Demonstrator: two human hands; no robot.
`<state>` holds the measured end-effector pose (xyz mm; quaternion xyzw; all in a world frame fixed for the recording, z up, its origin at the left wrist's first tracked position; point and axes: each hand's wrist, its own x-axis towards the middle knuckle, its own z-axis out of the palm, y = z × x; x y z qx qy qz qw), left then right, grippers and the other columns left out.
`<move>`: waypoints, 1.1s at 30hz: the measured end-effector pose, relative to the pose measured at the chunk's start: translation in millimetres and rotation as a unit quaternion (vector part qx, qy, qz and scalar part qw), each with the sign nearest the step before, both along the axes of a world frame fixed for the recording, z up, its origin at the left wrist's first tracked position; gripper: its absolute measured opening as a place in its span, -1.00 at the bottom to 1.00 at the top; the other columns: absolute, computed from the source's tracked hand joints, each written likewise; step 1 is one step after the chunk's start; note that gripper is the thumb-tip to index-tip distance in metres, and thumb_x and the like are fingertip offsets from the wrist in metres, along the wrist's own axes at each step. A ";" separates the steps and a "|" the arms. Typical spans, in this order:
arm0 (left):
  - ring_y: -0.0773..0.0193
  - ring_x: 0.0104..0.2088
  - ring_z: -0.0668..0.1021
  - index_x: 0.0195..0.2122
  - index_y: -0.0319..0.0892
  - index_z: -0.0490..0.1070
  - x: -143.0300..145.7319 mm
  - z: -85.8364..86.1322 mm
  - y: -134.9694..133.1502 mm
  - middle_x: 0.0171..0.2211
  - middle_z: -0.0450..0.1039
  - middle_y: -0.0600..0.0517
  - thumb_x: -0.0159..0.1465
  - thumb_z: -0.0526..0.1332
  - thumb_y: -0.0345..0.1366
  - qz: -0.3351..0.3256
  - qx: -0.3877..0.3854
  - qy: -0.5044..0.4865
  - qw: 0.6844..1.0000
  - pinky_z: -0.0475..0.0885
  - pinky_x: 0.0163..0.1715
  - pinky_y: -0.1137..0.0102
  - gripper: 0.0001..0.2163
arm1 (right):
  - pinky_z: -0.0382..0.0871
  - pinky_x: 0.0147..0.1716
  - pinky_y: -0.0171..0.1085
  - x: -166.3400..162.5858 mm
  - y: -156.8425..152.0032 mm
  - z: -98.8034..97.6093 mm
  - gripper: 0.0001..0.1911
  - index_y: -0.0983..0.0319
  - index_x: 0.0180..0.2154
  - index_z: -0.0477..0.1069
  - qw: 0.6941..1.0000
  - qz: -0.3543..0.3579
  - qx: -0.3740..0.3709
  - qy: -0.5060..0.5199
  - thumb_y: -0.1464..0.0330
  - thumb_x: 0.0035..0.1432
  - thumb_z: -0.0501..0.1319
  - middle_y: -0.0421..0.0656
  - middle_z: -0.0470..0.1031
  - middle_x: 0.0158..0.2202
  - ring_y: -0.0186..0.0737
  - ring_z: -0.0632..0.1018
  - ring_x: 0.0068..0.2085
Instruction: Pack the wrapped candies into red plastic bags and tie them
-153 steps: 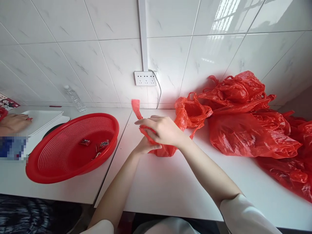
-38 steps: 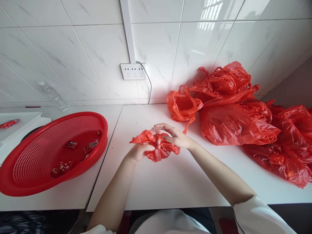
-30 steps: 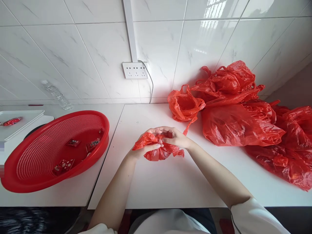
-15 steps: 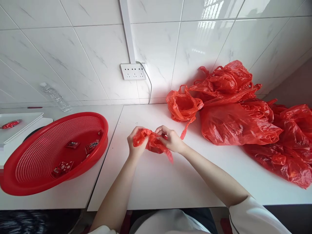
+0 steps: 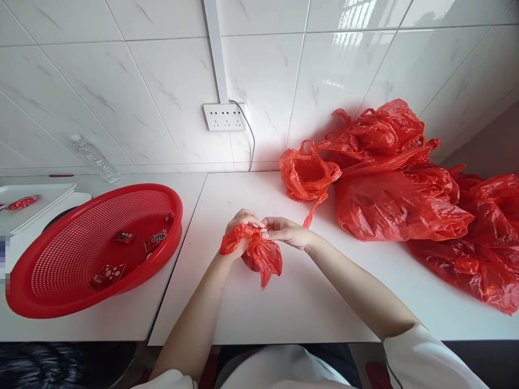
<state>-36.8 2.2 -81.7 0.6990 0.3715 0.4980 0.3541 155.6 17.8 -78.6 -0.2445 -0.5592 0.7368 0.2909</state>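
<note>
A small red plastic bag [image 5: 259,253] is bunched up just above the white table [image 5: 284,302], in the middle. My left hand [image 5: 239,229] grips its crumpled top, fingers curled round the plastic. My right hand [image 5: 286,232] meets it from the right and pinches the same gathered plastic between thumb and fingers. The body of the bag hangs below both hands, its lower tip near the tabletop.
A heap of red plastic bags [image 5: 405,183] fills the back right of the table. A red perforated basket [image 5: 93,248] holding several small red packets [image 5: 154,240] stands to the left. Behind it lie a white tray [image 5: 36,197] and a plastic bottle [image 5: 95,159]. A wall socket [image 5: 224,116] is above.
Both hands have come closer together at the bag's top. The bag, earlier spread sideways between them, now hangs bunched below the fingers.
</note>
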 end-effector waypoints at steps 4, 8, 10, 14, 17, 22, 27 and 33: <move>0.17 -0.10 0.53 -0.32 -0.13 0.58 -13.4 9.1 -2.8 -0.10 0.38 -0.08 0.22 0.29 -0.24 -0.145 -0.071 0.028 0.986 0.49 -0.15 0.30 -0.89 | 0.35 -0.28 -0.33 4.1 3.9 -1.3 -0.69 0.26 -0.31 0.38 0.998 0.036 -0.047 -0.011 0.27 -0.01 0.42 -0.25 0.41 -0.37 -0.39 0.44 -0.35; 0.12 0.01 0.51 -0.24 -0.11 0.60 -18.0 17.3 -5.9 0.00 0.40 -0.10 0.24 0.28 -0.24 -0.177 -0.087 0.050 0.979 0.42 0.02 0.26 -0.86 | 0.40 -0.26 -0.23 8.8 7.6 0.6 -0.82 0.22 -0.35 0.28 0.989 -0.056 0.110 -0.078 0.37 0.06 0.28 -0.22 0.43 -0.39 -0.29 0.49 -0.34; 0.13 0.00 0.53 -0.26 -0.12 0.61 -15.0 18.6 -7.0 0.05 0.40 -0.09 0.26 0.27 -0.21 -0.158 -0.105 0.053 0.980 0.40 0.04 0.27 -0.85 | 0.39 -0.22 -0.17 11.0 8.4 3.9 -0.91 0.20 -0.35 0.27 0.927 -0.167 0.287 -0.172 0.42 0.10 0.20 -0.16 0.42 -0.36 -0.20 0.49 -0.29; 0.13 0.01 0.52 -0.30 -0.15 0.58 -6.7 17.8 -7.9 0.11 0.40 -0.09 0.32 0.19 -0.12 -0.105 -0.126 0.034 0.986 0.39 0.04 0.28 -0.75 | 0.38 -0.11 -0.12 14.6 8.2 9.0 -0.83 0.19 -0.27 0.35 0.763 -0.315 0.495 -0.271 0.52 0.16 0.04 -0.01 0.38 -0.15 -0.09 0.45 -0.08; 0.13 0.02 0.51 -0.40 -0.17 0.49 -3.3 16.6 -7.5 0.06 0.45 -0.09 0.36 0.10 -0.05 -0.096 -0.135 0.024 0.986 0.37 0.06 0.27 -0.66 | 0.36 -0.03 -0.09 19.1 8.9 8.0 -0.73 0.18 -0.26 0.36 0.759 -0.338 0.492 -0.258 0.57 0.17 -0.04 -0.02 0.41 -0.09 -0.11 0.45 -0.03; 0.14 0.01 0.51 -0.48 -0.15 0.29 -2.1 12.8 -5.2 -0.01 0.49 -0.07 0.38 0.03 0.00 -0.115 -0.142 0.012 0.983 0.36 0.04 0.29 -0.61 | 0.27 0.06 0.04 23.9 15.8 4.7 -0.88 0.18 -0.46 0.33 0.829 -0.364 0.377 -0.195 0.45 0.09 0.07 -0.03 0.49 -0.12 0.02 0.44 0.05; 0.13 0.03 0.49 -0.50 -0.17 0.27 -2.0 8.5 -2.5 0.08 0.43 -0.11 0.39 0.02 -0.01 -0.111 -0.137 -0.010 0.984 0.30 0.09 0.27 -0.59 | 0.24 -0.52 -0.26 24.2 20.4 4.2 -0.93 0.17 -0.51 0.14 0.923 -0.314 0.185 -0.123 0.40 0.00 -0.02 -0.21 0.29 -0.58 -0.26 0.36 -0.55; 0.07 0.09 0.44 -0.58 -0.16 0.24 -11.5 -2.6 9.6 -0.09 0.50 -0.10 0.37 0.06 -0.04 -0.014 -0.141 -0.091 0.986 0.26 0.10 0.24 -0.58 | -0.01 -0.52 -0.32 54.3 9.9 5.3 -0.89 0.21 -0.49 0.21 0.755 -0.283 0.440 -0.395 0.45 0.07 0.01 -0.17 0.37 -0.46 -0.29 0.39 -0.46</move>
